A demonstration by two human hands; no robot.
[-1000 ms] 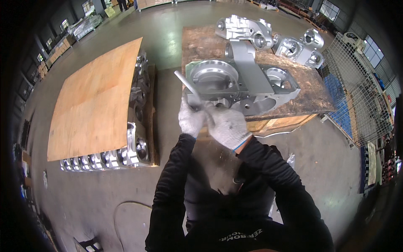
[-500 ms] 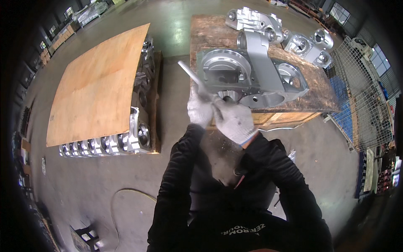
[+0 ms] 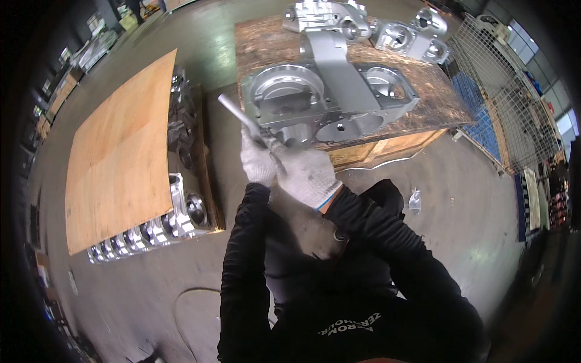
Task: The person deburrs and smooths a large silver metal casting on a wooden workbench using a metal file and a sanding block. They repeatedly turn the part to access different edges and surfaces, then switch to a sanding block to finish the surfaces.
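A large silver machined metal casting (image 3: 333, 78), with round bores and a broad raised band, lies on a worn wooden crate top (image 3: 254, 39). At its near left corner are both my hands, in whitish knit gloves. My left hand (image 3: 257, 162) is closed around a pale grey rod-shaped tool (image 3: 235, 112), whose free end points up and to the left. My right hand (image 3: 307, 174) is closed close beside it, on the tool's lower part by the casting's edge. My fingers hide the tool's working end, so its exact kind is unclear.
More silver castings (image 3: 327, 17) sit at the crate's far side, with another casting (image 3: 411, 37) to their right. On the left, a plywood sheet (image 3: 121, 157) covers rows of metal parts (image 3: 190, 209). A wire mesh cage (image 3: 508, 91) stands right. A hose (image 3: 181, 296) lies on the floor.
The whole view has shifted, with the crate, castings and plywood sheet now farther left in the picture. Both hands still grip the tool near the same corner of the casting.
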